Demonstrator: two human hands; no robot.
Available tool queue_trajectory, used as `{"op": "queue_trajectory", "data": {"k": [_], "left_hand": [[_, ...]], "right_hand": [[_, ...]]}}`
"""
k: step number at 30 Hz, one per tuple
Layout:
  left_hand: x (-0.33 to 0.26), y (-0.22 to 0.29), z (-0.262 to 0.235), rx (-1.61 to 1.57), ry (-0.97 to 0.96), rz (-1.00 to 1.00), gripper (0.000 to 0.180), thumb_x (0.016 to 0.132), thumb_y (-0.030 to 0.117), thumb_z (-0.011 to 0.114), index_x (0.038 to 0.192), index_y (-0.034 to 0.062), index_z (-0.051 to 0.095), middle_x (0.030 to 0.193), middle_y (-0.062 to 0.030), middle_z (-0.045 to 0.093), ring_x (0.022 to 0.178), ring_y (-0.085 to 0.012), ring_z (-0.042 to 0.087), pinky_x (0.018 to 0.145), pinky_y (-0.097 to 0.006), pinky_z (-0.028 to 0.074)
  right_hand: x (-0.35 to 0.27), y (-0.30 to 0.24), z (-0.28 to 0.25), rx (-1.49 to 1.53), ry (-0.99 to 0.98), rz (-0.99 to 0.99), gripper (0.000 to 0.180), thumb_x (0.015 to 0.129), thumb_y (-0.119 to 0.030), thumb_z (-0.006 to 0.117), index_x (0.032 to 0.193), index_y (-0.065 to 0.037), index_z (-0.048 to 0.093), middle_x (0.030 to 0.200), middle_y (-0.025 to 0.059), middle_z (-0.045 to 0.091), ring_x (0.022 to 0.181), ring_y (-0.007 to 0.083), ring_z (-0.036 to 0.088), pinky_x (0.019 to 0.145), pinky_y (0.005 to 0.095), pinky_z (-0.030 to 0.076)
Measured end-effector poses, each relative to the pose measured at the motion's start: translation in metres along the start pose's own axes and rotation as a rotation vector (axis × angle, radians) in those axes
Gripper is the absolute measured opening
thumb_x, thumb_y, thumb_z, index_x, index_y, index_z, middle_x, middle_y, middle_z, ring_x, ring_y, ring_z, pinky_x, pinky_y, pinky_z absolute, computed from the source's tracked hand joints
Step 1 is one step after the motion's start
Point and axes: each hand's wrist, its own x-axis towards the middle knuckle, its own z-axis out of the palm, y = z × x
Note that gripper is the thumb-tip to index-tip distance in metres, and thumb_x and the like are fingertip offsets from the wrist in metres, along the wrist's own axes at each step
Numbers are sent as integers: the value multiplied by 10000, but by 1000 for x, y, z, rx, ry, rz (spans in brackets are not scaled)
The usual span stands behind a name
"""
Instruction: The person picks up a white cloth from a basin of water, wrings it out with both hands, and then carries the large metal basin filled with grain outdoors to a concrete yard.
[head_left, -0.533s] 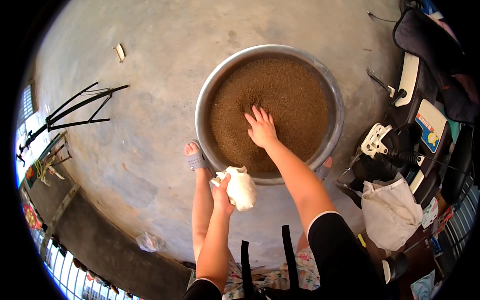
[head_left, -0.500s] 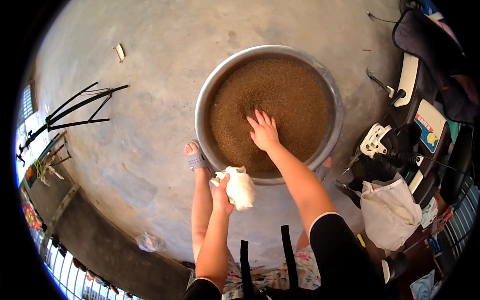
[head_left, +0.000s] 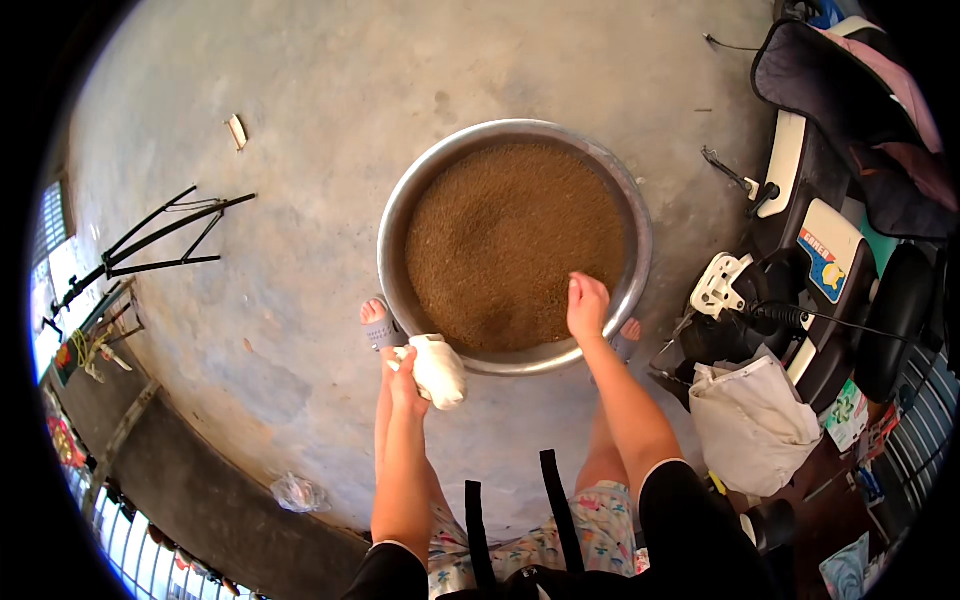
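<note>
The person's left hand [head_left: 407, 384] has its fingers clamped on a cream cloth bag [head_left: 441, 376] near a metal basin [head_left: 508, 366]. The right hand [head_left: 588, 304], fingers curled together, contents hidden, hangs over brown grain [head_left: 510, 230] inside the basin.

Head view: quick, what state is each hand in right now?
Left hand: closed, holding a white bundle.
Right hand: closed, over the basin; cannot tell whether anything is inside.

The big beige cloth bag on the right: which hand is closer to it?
Right. The right hand is left of the beige cloth bag; the left hand is much farther left.
</note>
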Motion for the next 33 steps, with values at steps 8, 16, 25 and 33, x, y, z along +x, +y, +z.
{"op": "queue_trajectory", "data": {"k": [8,16,25,33], "left_hand": [[76,51,-59,-61,-25,81,370,890,234,458,1177,1,461,1116,-144,562,1021,-305,541,919,-432,420],[116,70,-12,-31,-132,-104,390,891,288,393,1142,8,495,1127,-149,560,1058,-314,517,947,-424,396],[45,73,15,-154,-64,199,373,881,254,440,1152,-1,473,1127,-140,551,1026,-288,532,911,-404,425],[-239,152,42,-242,-124,360,353,888,222,415,1129,-23,492,1074,-149,579,984,-275,564,882,-393,451]], "right_hand": [[59,71,-29,-315,333,276,406,806,-213,552,1169,-45,481,1208,190,470,1098,353,442,932,426,341],[83,165,-33,282,34,761,427,828,-317,585,1076,25,524,1025,142,579,958,232,532,848,346,399],[76,106,-65,570,217,917,508,734,-301,709,1035,78,555,1013,135,584,938,199,524,838,324,404],[45,-34,-246,500,227,475,266,760,-203,690,623,-28,545,580,-64,403,551,58,334,490,235,277]]}}
